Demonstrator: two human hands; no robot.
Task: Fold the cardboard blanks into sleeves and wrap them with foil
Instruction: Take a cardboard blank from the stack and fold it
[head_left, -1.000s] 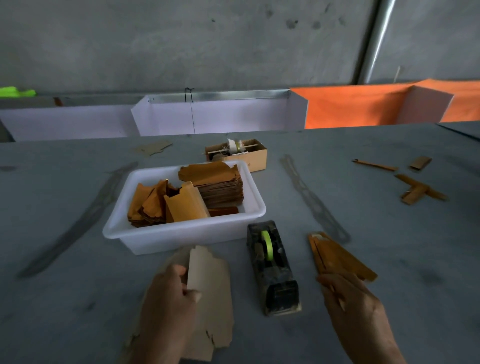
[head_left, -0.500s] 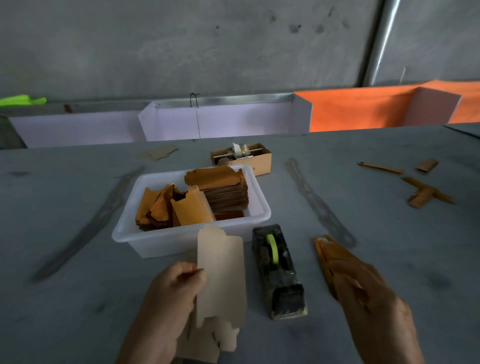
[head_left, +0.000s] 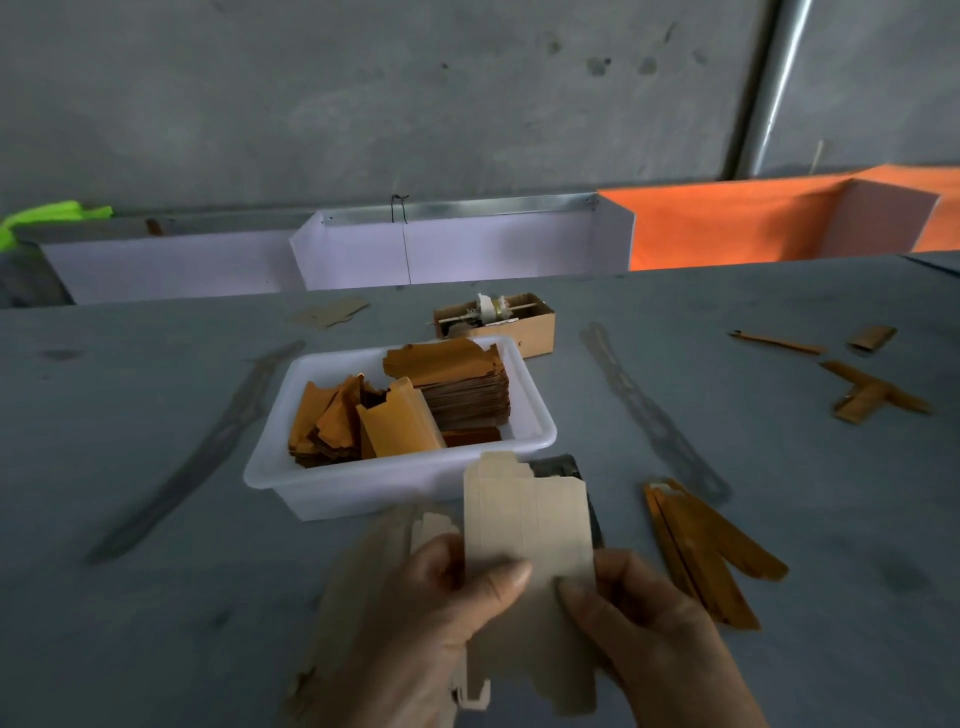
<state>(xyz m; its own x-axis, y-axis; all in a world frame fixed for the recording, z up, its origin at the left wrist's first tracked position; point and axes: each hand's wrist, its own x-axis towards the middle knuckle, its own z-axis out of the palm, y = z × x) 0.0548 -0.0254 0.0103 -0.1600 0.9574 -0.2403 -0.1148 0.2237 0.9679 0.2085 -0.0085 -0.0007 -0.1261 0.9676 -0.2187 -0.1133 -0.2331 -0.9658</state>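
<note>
Spreading across the whole view is a wide grey table (head_left: 156, 519), seen from above by the person working at it. A white rectangular plastic tub (head_left: 395, 483) sits at its centre, holding a stack of orange-brown foil-covered cardboard pieces (head_left: 457, 384). Just in front of the tub, raised above the table, is a pale beige flat cardboard blank (head_left: 527, 525) with notched edges. The left hand (head_left: 415, 634) pinches its lower left edge, thumb curled over the front. The right hand (head_left: 660, 639) grips its lower right edge, thumb on the front, fingers hidden behind. More pale cardboard blanks (head_left: 384, 545) lie under the left hand. A few long orange foil-wrapped sleeves (head_left: 701, 545) lie right of the hands. A small open brown cardboard box (head_left: 519, 332) stands just behind the tub.
</note>
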